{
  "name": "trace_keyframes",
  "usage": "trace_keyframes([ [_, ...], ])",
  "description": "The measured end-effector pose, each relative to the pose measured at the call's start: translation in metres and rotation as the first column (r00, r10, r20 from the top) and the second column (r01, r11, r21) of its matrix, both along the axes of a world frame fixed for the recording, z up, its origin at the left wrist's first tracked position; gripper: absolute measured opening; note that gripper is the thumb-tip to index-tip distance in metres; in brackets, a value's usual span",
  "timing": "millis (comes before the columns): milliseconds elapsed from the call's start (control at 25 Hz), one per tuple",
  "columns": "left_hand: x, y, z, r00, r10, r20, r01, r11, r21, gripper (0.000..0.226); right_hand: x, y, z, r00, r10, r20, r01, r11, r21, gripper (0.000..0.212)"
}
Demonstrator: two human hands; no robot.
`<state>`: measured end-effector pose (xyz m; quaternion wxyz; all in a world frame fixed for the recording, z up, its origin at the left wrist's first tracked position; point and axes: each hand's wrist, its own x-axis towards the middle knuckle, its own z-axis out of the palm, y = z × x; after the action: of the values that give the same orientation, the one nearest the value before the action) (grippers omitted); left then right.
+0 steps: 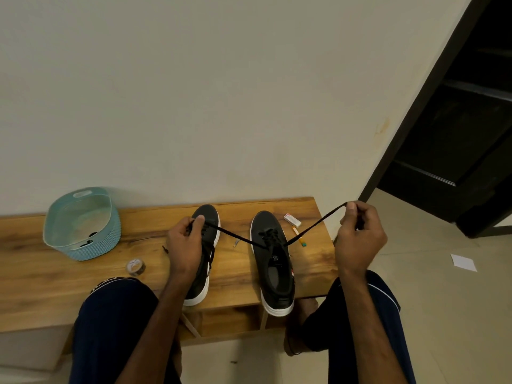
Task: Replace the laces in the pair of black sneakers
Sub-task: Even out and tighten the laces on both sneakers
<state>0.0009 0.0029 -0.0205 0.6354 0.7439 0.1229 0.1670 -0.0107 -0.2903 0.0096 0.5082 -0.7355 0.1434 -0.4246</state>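
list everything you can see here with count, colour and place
bench: 1, wood, against the wall
sneakers: 2, black with white soles, side by side on the bench
lace: 1, black, runs through the right-side sneaker, pulled taut between both hands
basket: 1, light blue, on the bench's left part, something dark inside
tape: 1 roll, near the bench's front edge
box: 1, small, white, right of the sneakers
stick: 1, orange with teal tip, by the box
paper: 1, white, on the floor at right
door: 1, dark, at right
left hand: pinches one lace end
right hand: pinches the other
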Motion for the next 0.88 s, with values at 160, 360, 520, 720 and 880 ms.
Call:
trace_keyframes([
  [160,-0.011,-0.015,0.023,0.974,-0.201,0.106,0.206,0.978,-0.042,0.034,-0.005,0.004,0.001,0.88,0.25,-0.404,-0.304,0.95,-0.075,0.011],
  [360,-0.022,-0.027,0.034,0.961,-0.261,0.095,0.27,0.958,-0.094,0.028,-0.007,-0.009,0.04,0.989,0.097,-0.11,-0.084,0.99,0.113,0.015],
  [520,-0.018,-0.032,0.064,0.92,-0.391,0.015,0.389,0.918,0.07,0.034,0.002,-0.005,0.057,0.748,0.127,-0.651,-0.318,0.93,-0.183,0.023],
  [720,-0.009,-0.048,0.141,0.927,-0.364,0.093,0.356,0.93,0.089,0.034,0.004,0.02,0.115,0.723,0.536,-0.436,-0.539,0.833,0.129,0.02],
  [880,-0.009,-0.06,0.189,0.888,-0.424,0.175,0.446,0.888,-0.113,0.032,0.003,0.032,0.173,0.667,0.711,-0.222,-0.668,0.703,0.244,0.022],
])
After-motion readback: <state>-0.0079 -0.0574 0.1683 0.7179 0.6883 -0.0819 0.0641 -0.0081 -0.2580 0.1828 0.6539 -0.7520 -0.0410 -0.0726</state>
